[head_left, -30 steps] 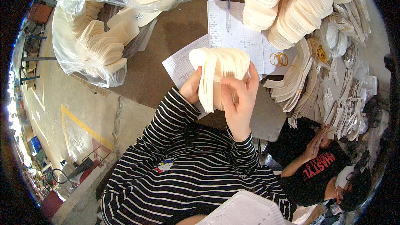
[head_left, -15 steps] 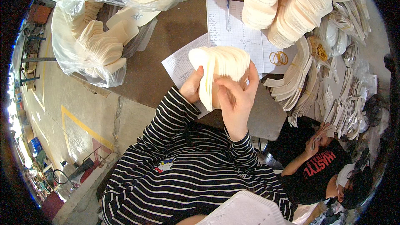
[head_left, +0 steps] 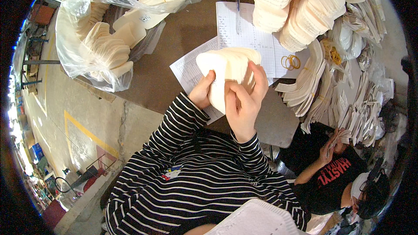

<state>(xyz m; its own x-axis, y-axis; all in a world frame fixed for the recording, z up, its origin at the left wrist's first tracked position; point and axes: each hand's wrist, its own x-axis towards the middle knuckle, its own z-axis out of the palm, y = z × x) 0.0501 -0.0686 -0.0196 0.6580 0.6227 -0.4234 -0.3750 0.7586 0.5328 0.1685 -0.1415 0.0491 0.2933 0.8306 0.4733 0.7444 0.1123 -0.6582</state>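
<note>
A thick stack of cream insoles (head_left: 230, 63) is held up in front of me, over the papers on the table. On its left side my left hand (head_left: 202, 89) is closed, thumb pressed against the front insole. My right hand (head_left: 246, 100) grips the right side, its fingers bent among the edges, and part of the stack is hidden behind it. Right of the stack, yellow rubber bands (head_left: 290, 62) lie on an open notebook (head_left: 237, 39). A pen (head_left: 238, 15) rests near the notebook's top.
At the left, a clear plastic bag (head_left: 69, 48) holds more insoles. Banded insole bundles (head_left: 311, 11) pile up at the far right, with thinner strip bundles (head_left: 305, 82) nearer. A co-worker (head_left: 335, 169) in black sits at the lower right, handling pieces. The brown table (head_left: 152, 74) ends toward me.
The front insoles have spread apart from the rest, showing a broader flat face toward the left. My right fingers have shifted slightly along the stack. Both hands stay on it.
</note>
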